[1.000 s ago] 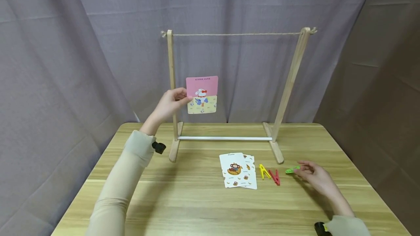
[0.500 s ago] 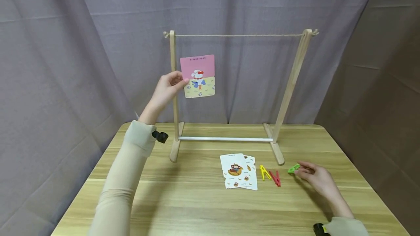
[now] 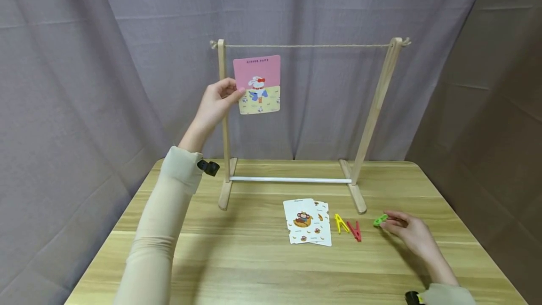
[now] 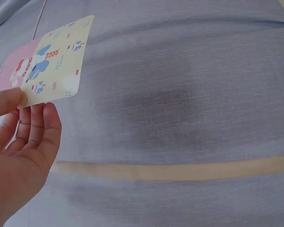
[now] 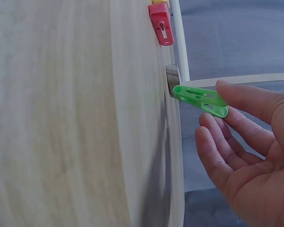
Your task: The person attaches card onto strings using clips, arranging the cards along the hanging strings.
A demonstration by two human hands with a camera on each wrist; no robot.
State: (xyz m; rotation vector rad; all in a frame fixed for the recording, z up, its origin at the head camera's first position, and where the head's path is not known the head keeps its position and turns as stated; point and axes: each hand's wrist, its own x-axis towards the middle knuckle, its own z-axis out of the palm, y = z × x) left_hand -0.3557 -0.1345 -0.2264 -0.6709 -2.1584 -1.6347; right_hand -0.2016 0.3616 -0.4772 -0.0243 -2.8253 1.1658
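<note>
My left hand [image 3: 216, 104] pinches the left edge of a pink and yellow card [image 3: 257, 84] between thumb and fingers. The card, printed with a white rabbit, stands upright in the air, a little below the rope [image 3: 305, 45] of a wooden frame and near its left post. In the left wrist view the thumb lies over a corner of the card [image 4: 61, 71]. Low over the table at the right, my right hand [image 3: 412, 234] pinches a green clothespin [image 3: 380, 220]. The right wrist view shows the clothespin [image 5: 201, 100] between thumb and index finger, its other end pointing away.
Two white cards [image 3: 302, 225] with monkey and banana prints overlap on the wooden table [image 3: 254, 272]. Right of them lie a yellow clothespin [image 3: 341, 223] and a red clothespin [image 3: 354, 231]. A white bar [image 3: 292, 179] joins the frame's feet. Grey curtains hang behind.
My left hand has raised the pink and yellow card toward the rope. The right hand stays almost in place, while the green clothespin has tilted in its fingers.
</note>
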